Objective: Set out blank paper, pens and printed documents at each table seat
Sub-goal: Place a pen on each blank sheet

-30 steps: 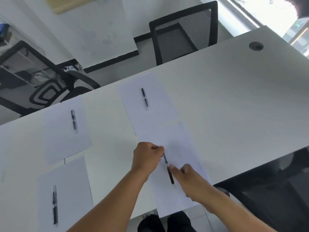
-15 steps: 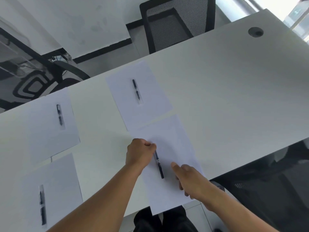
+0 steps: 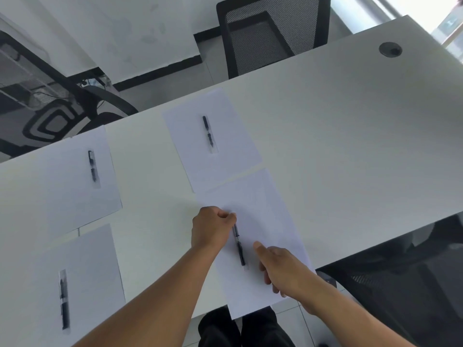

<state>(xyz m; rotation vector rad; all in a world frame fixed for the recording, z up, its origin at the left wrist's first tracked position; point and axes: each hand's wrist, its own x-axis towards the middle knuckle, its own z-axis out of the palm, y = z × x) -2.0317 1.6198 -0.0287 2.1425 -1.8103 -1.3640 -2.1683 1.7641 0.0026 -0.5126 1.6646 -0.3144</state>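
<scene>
Several white sheets lie on the white table (image 3: pixel 350 136), each with a black pen on it. The near sheet (image 3: pixel 260 216) hangs a little over the table's front edge. A black pen (image 3: pixel 239 247) lies lengthwise on it. My left hand (image 3: pixel 211 227) pinches the pen's far end with curled fingers. My right hand (image 3: pixel 283 267) rests on the sheet just right of the pen, its fingers loosely bent and apart from the pen. Other pens lie on the far sheet (image 3: pixel 213 139), the far left sheet (image 3: pixel 82 181) and the near left sheet (image 3: pixel 82 284).
A black mesh chair (image 3: pixel 273 33) stands behind the table's far edge, and another chair (image 3: pixel 400 284) is at the near right. A third chair (image 3: pixel 55 121) stands at the far left. A round cable hole (image 3: pixel 390 49) sits in the table's far right corner.
My right hand has let go of the pen's near end and drawn back to the right onto the sheet. My left hand stays on the pen's far end.
</scene>
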